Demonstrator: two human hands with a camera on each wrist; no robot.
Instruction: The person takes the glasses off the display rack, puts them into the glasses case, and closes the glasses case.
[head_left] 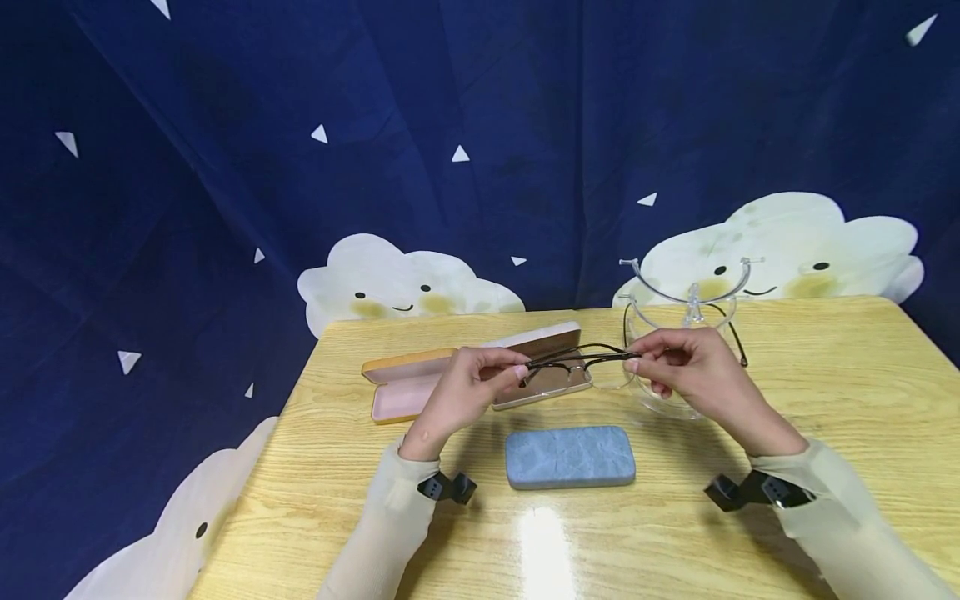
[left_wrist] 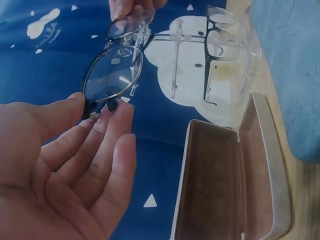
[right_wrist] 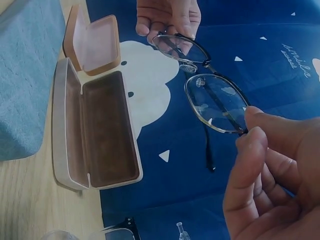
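Note:
A pair of eyeglasses (head_left: 600,358) with black upper rims and thin metal lower rims is held up between both hands, above the table. My left hand (head_left: 468,383) pinches one outer corner of the frame between thumb and fingers. At the opposite corner, the thumb and index finger of my right hand (head_left: 697,367) pinch the frame. In the right wrist view, a dark temple arm (right_wrist: 210,152) extends behind the lenses. Just beyond the eyeglasses lies an open white glasses case (right_wrist: 105,130) with a brown lining and nothing inside.
An open orange case (head_left: 405,400) with pink lining stands left of the white one. Nearer the person lies a closed blue marbled case (head_left: 570,457). Behind the right hand, a clear display stand (head_left: 693,308) carries another pair of dark-framed glasses (head_left: 738,337). A blue curtain (head_left: 450,100) hangs behind the table.

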